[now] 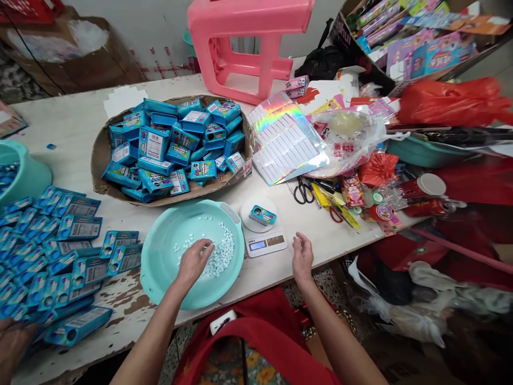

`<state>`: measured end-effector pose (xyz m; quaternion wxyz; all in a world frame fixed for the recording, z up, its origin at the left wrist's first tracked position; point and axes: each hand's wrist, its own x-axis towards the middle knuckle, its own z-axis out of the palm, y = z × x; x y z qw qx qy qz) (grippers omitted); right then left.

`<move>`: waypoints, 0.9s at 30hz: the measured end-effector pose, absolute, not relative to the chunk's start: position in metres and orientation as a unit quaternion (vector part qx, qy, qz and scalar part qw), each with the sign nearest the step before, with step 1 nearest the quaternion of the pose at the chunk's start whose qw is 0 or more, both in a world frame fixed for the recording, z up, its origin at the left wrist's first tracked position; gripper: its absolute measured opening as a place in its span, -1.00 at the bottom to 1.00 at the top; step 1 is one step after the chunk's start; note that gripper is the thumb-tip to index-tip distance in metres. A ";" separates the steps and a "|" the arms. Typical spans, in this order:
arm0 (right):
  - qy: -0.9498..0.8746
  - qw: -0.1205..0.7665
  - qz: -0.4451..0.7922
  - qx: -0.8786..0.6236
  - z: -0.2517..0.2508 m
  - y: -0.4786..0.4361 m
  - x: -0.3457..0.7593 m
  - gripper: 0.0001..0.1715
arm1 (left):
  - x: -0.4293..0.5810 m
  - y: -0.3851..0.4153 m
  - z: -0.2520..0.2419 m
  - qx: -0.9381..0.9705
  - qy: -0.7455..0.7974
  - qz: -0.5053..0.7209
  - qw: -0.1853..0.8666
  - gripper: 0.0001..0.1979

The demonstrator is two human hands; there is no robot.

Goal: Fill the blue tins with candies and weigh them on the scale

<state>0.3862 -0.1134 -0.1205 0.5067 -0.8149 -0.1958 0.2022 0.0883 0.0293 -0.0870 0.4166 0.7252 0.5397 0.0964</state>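
Note:
My left hand reaches into a teal plastic basin, fingers curled down among several small white pellets; whether it grips any is hidden. My right hand hovers over the table edge, fingers loosely apart and holding nothing, just right of a small white digital scale. A small blue box lies on the scale's round pan.
A cardboard tray piled with blue boxes sits behind the basin. Rows of flat blue boxes cover the left table. Holographic sticker sheets, scissors, a pink stool and red bags crowd the right. Another person's hand shows at bottom left.

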 end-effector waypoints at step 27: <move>-0.168 0.496 0.264 -0.810 -0.138 -0.175 0.338 -0.55 | 0.125 0.006 -0.128 0.632 0.488 -0.006 0.603 -0.79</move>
